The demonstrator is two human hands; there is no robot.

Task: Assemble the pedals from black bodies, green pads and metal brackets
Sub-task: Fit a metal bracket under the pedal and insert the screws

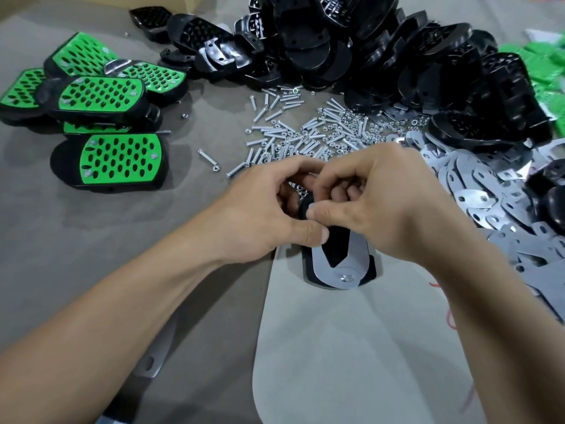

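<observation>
Left hand [266, 209]: fingers curled round the pedal's far end.
Right hand [379, 203]: pinching the same end.
Pedal [334, 244]: centre, bracket [339, 272] on top.
Screws [305, 133]: 12 o'clock.
Finished pedals [119, 160]: 10 o'clock.

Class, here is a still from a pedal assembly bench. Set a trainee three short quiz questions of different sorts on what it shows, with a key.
1. True or false: the finished pedals lie on the person's left.
2. What lies spread just in front of the heap of black bodies, towards the person? A bolts and nuts; B loose green pads; C a cardboard box.
3. Fill in: the left hand and right hand grip one pedal with a metal ____ on top.
Key: 1 true; 2 A; 3 bracket.
</observation>
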